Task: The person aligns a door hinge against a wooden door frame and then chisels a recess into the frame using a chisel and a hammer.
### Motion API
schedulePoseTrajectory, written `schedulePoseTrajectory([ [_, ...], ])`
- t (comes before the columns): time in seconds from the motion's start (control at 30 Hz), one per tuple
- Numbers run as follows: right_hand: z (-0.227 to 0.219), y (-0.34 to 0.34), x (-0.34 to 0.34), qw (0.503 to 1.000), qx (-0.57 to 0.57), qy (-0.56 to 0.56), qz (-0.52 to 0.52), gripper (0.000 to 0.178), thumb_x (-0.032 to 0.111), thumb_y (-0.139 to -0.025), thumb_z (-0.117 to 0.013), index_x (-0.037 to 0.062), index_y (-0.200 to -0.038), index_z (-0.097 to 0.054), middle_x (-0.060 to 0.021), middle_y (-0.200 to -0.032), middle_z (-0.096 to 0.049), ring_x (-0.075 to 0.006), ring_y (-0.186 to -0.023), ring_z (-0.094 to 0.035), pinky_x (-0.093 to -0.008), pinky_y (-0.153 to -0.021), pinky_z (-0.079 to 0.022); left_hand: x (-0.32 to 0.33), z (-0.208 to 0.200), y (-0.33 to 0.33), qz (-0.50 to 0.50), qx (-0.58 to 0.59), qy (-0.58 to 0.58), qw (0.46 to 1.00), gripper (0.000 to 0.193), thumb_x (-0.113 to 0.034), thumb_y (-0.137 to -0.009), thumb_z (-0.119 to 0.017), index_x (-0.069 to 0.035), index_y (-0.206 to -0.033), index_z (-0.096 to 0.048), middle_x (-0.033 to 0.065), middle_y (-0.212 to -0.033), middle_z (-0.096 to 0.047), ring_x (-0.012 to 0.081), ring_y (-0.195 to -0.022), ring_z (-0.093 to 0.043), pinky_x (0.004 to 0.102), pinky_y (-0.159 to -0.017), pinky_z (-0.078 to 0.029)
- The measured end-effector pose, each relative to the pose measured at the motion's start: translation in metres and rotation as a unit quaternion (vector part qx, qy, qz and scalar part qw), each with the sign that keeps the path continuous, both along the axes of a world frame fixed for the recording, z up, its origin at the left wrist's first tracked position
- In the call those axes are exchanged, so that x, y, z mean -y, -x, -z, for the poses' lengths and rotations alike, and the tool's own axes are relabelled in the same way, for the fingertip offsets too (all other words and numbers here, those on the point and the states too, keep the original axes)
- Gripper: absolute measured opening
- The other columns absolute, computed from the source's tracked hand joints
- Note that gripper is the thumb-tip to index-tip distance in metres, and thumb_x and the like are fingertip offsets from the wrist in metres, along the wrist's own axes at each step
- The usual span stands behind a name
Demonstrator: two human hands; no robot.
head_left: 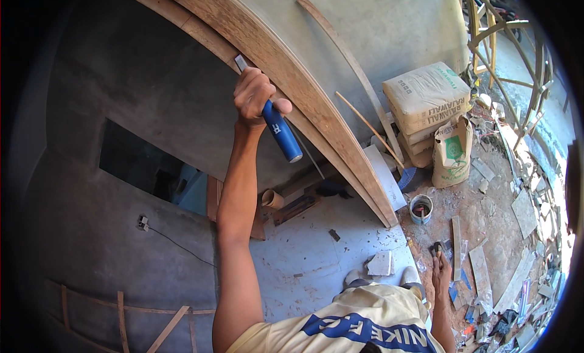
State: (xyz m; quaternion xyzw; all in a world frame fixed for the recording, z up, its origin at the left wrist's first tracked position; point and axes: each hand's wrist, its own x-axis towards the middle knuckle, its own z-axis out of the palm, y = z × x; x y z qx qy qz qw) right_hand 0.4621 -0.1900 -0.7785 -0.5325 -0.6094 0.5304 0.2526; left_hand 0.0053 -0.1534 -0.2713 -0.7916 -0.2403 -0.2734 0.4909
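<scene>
My left hand [252, 94] is raised to the wooden door frame [286, 61] and closed around a tool. A thick blue cylindrical handle [281, 134] sticks out below the fist. Above the fist shows a flat metal end [241, 62], close to or touching the frame's inner edge. The tool resembles a chisel, but its kind is not certain. Down at my right side, my right hand [442, 271] is closed around a small dark object [437, 249], too small to make out.
Stacked cement bags [426, 97] and an opened bag [453, 152] stand right of the frame. A paint bucket [421, 209], a broom [406, 176], wood offcuts [480, 274] and rubble lie about. A broken block [381, 263] sits by my feet. A grey wall [152, 243] is at left.
</scene>
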Motion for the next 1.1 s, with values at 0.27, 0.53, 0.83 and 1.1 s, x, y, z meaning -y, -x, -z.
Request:
schedulePoseTrajectory([
  [0.27, 0.095, -0.024, 0.005, 0.998, -0.002, -0.06, 0.037, 0.032, 0.014, -0.099, -0.057, -0.0026, -0.125, -0.064, -0.0197, -0.114, -0.072, -0.0241, -0.105, -0.068, -0.0358, -0.093, -0.051, -0.008, 0.012, -0.012, -0.001, 0.027, 0.02, 0.999, 0.014, -0.01, -0.085, -0.065, -0.006, -0.074, -0.057, 0.0101, -0.071, -0.058, 0.0332, -0.077, -0.064, 0.0483, -0.078, -0.055],
  [0.53, -0.021, -0.002, 0.021, 0.998, 0.049, -0.025, -0.004, 0.048, 0.05, -0.099, -0.053, 0.012, -0.124, -0.067, -0.0279, -0.093, -0.067, -0.0442, -0.084, -0.064, -0.0508, -0.075, -0.047, 0.049, 0.122, -0.022, -0.101, 0.13, 0.097, 0.982, 0.048, -0.024, -0.102, -0.056, -0.004, -0.061, -0.039, 0.0147, -0.057, -0.036, 0.0371, -0.051, -0.045, 0.0467, -0.05, -0.035],
  [0.83, -0.078, 0.02, 0.056, 0.993, 0.091, -0.058, 0.039, 0.053, 0.054, -0.097, -0.057, 0.0008, -0.091, -0.059, -0.0221, -0.077, -0.062, -0.0398, -0.074, -0.06, -0.0473, -0.067, -0.045, 0.124, 0.37, -0.06, -0.208, 0.328, 0.586, 0.711, 0.034, -0.018, -0.088, -0.07, 0.0, -0.065, -0.052, 0.0233, -0.06, -0.053, 0.0465, -0.065, -0.059, 0.0478, -0.056, -0.044],
  [1.1, -0.074, 0.023, 0.173, 0.984, 0.157, -0.003, 0.084, 0.041, 0.038, -0.089, -0.073, 0.0028, -0.091, -0.052, -0.0192, -0.079, -0.058, -0.0378, -0.076, -0.056, -0.0478, -0.068, -0.043, 0.237, 0.486, 0.02, -0.236, 0.436, 0.751, 0.436, 0.027, -0.031, -0.089, -0.075, -0.004, -0.087, -0.077, 0.0133, -0.077, -0.075, 0.0296, -0.072, -0.074, 0.0396, -0.062, -0.054],
])
